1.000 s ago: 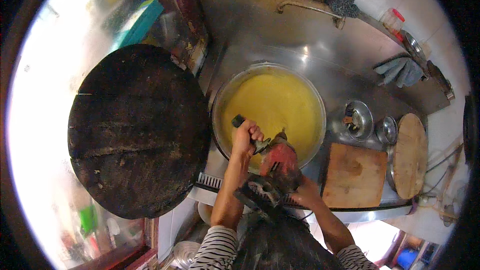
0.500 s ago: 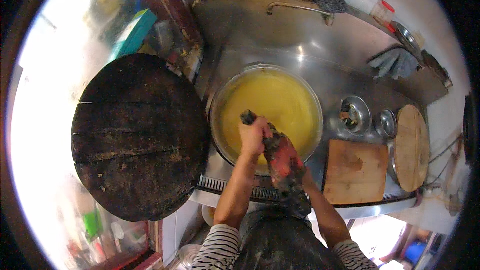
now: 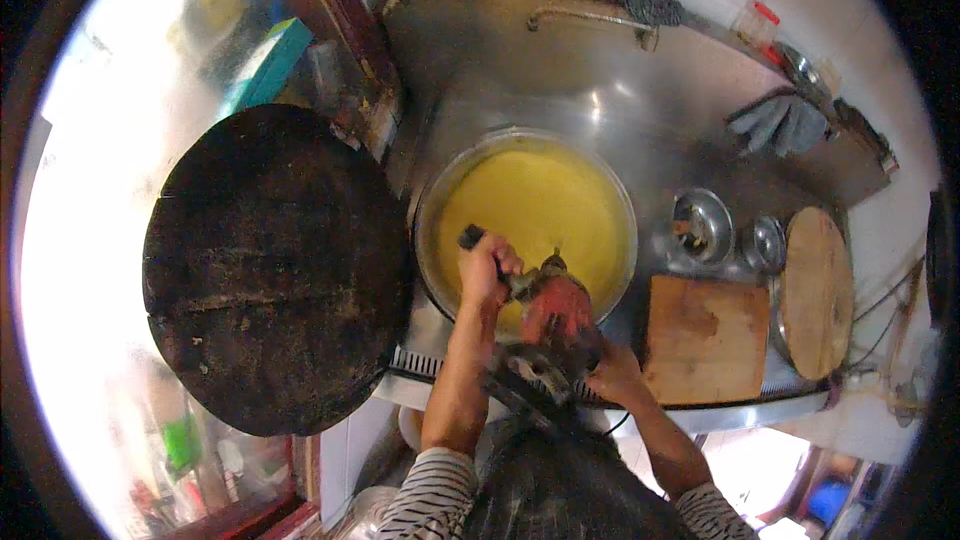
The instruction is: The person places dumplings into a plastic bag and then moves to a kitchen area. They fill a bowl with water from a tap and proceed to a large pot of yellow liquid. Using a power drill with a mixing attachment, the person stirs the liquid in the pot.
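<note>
Tool: I'm holding a red power mixer [image 3: 556,312] over the near rim of the big pot, its body angling down toward the yellow batter.
Left hand: my left hand [image 3: 486,270] is wrapping tight around the mixer's black side handle, fist closed.
Right hand: my right hand [image 3: 612,372] is gripping the rear of the mixer, low by the counter edge; the two hands are sitting apart, one at each end of the tool.
Pot: the wide steel pot [image 3: 432,202] is sitting sunk in the steel counter [image 3: 560,70], filled nearly to the brim with smooth yellow batter [image 3: 535,205].
Risk: with the batter this high, I'm judging that a tilt of the mixer or a lift near the surface could be flinging it over the rim; a loose side grip could let the tool twist.
Left of pot: a large round dark wooden lid [image 3: 270,265] is lying flat.
Right of pot: a square wooden board [image 3: 708,338], a round wooden lid [image 3: 818,290] and small steel bowls [image 3: 700,225].
Packages: a teal box [image 3: 268,65] is standing far left; a clear red-capped container [image 3: 755,25] is at the far right corner.
</note>
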A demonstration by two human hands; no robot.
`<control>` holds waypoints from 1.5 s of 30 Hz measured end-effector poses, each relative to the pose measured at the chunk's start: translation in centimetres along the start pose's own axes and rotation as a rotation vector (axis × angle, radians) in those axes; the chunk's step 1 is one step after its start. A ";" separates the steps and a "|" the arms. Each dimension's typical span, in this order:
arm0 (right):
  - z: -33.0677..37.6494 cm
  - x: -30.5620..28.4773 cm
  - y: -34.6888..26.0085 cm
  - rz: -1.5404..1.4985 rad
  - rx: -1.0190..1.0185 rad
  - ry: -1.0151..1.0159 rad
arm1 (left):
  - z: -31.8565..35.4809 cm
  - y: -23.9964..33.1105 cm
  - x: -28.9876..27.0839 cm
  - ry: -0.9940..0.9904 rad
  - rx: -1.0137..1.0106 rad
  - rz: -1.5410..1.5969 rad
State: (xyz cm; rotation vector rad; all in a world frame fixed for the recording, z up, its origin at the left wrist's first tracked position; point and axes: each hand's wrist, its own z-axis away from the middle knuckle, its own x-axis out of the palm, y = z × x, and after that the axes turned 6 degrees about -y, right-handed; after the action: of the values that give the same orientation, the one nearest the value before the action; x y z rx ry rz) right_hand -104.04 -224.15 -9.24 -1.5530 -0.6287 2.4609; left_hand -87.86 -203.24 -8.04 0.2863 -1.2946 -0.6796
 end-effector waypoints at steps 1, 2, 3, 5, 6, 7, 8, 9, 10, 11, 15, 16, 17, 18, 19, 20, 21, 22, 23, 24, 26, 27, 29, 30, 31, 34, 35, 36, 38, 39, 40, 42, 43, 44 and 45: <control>0.3 1.1 0.0 0.059 -0.027 -0.017 | 0.5 0.4 0.3 0.076 -0.003 -0.040; -0.7 2.1 0.7 0.132 -0.066 -0.007 | 0.5 0.5 1.2 0.109 0.026 -0.103; -0.7 3.0 1.8 0.217 -0.086 -0.020 | 1.0 -0.9 2.2 0.150 0.036 -0.142; -0.7 4.4 3.8 -0.457 0.147 0.029 | 1.7 -4.3 2.9 0.106 0.216 -0.258; -1.7 3.8 3.7 -0.510 0.154 0.059 | 2.1 -4.0 3.0 0.098 0.169 -0.208; -1.7 3.4 3.5 -0.566 0.168 0.081 | 2.3 -3.4 3.0 0.089 0.120 -0.159; -1.1 1.2 1.1 -0.319 0.084 0.072 | 1.5 -2.1 1.0 0.064 0.103 -0.054; 0.3 0.9 -0.4 -0.083 0.026 0.048 | 1.5 -1.3 -1.6 0.054 0.053 0.054; 0.5 2.4 0.9 0.094 -0.108 0.078 | 0.9 0.0 -0.6 0.080 -0.019 0.048; -0.3 4.1 2.1 -0.140 0.004 0.093 | 1.1 0.0 0.9 0.092 0.024 -0.065; -0.9 4.9 3.9 -0.511 0.186 0.025 | 2.8 -3.7 2.1 0.125 0.093 -0.234; -0.7 4.2 3.3 -0.480 0.173 -0.015 | 3.3 -3.6 0.3 0.132 0.038 -0.139; -1.1 2.0 2.6 -0.304 0.036 -0.023 | 2.5 -2.7 -0.8 0.127 0.021 -0.038; 0.2 0.4 0.8 -0.144 -0.077 -0.058 | 2.4 -1.3 -3.0 0.014 0.069 -0.107; 1.9 -0.4 -1.2 0.013 -0.182 -0.092 | 1.7 0.7 -5.0 0.023 -0.156 0.142; 1.9 -0.8 -2.3 0.058 -0.013 -0.227 | 1.9 1.5 -3.7 0.122 -0.109 0.072; 0.9 0.2 -0.8 -0.073 -0.114 -0.139 | 2.2 2.3 -2.1 0.216 -0.064 0.000; -0.5 2.2 1.8 -0.203 -0.210 -0.062 | 2.7 1.8 -1.3 0.245 0.006 -0.067; -1.5 3.3 3.2 -0.332 -0.318 0.005 | 3.3 0.3 -0.6 0.286 0.087 -0.133; -1.7 3.2 2.5 -0.435 -0.177 -0.050 | 3.9 -0.6 -0.3 0.331 0.168 -0.205; -1.4 1.9 1.2 -0.511 0.042 -0.112 | 5.1 -2.2 -0.9 0.302 0.149 -0.128; -1.0 0.7 0.2 -0.489 0.101 -0.118 | 5.9 -1.0 0.3 0.239 0.091 -0.058; 2.8 -2.3 -4.9 -0.215 0.083 -0.101 | 6.0 1.4 -2.7 0.223 -0.024 0.074; 3.1 -3.0 -5.6 -0.114 -0.068 -0.102 | 5.9 2.8 -2.6 0.227 -0.040 0.021; 2.8 -2.3 -5.0 -0.191 -0.061 -0.159 | 5.8 3.1 -2.5 0.279 -0.035 -0.018; -0.4 3.4 0.9 -0.374 -0.102 -0.128 | 6.0 0.1 0.1 0.384 0.165 -0.274; 0.6 3.7 0.5 -0.446 -0.072 -0.108 | 6.4 -1.0 0.8 0.369 0.193 -0.205; 0.9 2.7 -0.2 -0.512 -0.062 -0.066 | 6.6 -1.2 0.5 0.341 0.178 -0.163; 1.2 -0.8 -2.0 -0.412 -0.034 -0.086 | 6.6 -0.5 -0.4 0.253 0.133 -0.097; 2.1 -2.4 -4.0 -0.258 -0.007 -0.166 | 7.6 1.0 -1.8 0.214 0.086 -0.079; 3.3 -2.8 -5.4 -0.106 0.029 -0.249 | 8.0 2.3 -2.9 0.261 0.023 -0.046; 1.8 0.3 -2.9 -0.126 0.034 -0.283 | 6.6 3.1 -2.3 0.313 -0.005 -0.032; 0.9 2.1 -1.2 -0.135 0.039 -0.305 | 6.5 2.5 -1.6 0.354 0.017 -0.048; 0.0 2.8 0.3 -0.389 -0.054 -0.239 | 6.4 1.5 -1.6 0.369 0.086 -0.086; 0.6 2.9 0.1 -0.370 -0.004 -0.256 | 6.9 0.0 -2.1 0.403 0.132 -0.126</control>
State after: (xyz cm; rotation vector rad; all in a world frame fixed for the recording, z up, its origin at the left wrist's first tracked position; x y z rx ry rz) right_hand -105.82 -223.38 -11.48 -1.0154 -0.8726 2.3815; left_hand -94.63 -200.79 -7.84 0.5857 -0.9417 -0.6051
